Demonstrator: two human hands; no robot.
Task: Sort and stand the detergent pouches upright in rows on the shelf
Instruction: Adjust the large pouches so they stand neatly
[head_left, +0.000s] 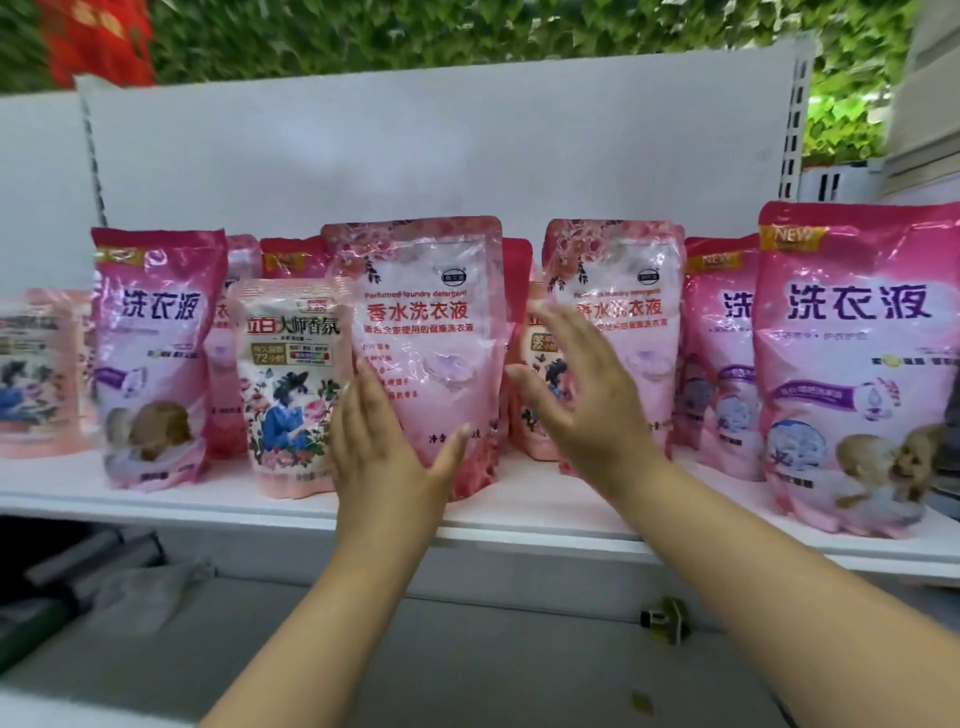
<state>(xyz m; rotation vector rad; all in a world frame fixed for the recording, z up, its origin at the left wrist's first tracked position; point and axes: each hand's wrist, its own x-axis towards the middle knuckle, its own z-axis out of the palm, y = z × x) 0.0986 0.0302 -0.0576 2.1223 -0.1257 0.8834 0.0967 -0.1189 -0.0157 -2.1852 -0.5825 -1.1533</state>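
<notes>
Pink film pouches stand upright along the white shelf (519, 512), so the standing looks mostly done, but kinds remain mixed, so sorting is left. Left of the centre perfumed pouch (415, 338): one blurred pale pouch, one magenta, one floral; right: one perfumed, two magenta; more sit half-hidden behind. Left hand (384, 457) touches the centre pouch's lower front, fingers straight; right hand (582, 395) is spread, holding nothing.

The shelf (519, 514) and its back panel (415, 156) were white. The centre pouch (426, 332) was pale pink with a rose pattern and red lettering. The small pouch (288, 384) was peach with flowers. The right pouch (852, 364) was magenta with purple lettering.
</notes>
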